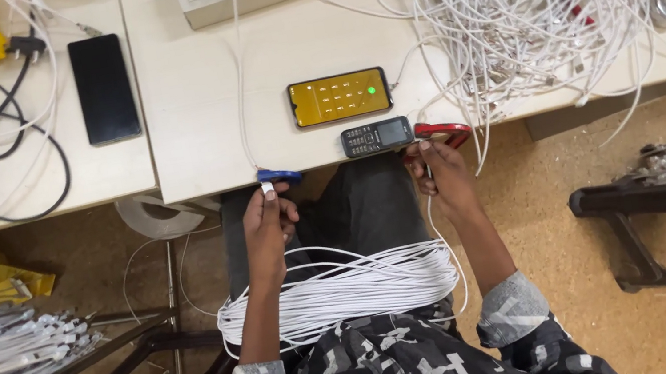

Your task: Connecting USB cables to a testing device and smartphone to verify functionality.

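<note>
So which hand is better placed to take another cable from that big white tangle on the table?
Probably the right hand: it sits at the table edge just below the tangle of white cables, whose strands hang beside it. The left hand is farther away and already pinches a white cable end.

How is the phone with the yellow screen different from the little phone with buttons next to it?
The yellow-screen phone is bigger and its lit screen covers its whole face. The button phone is smaller and dark grey, with a small screen at one end and a keypad at the other. It sits at the table edge; the yellow one lies farther in. Both lie flat, sideways, face up.
</note>
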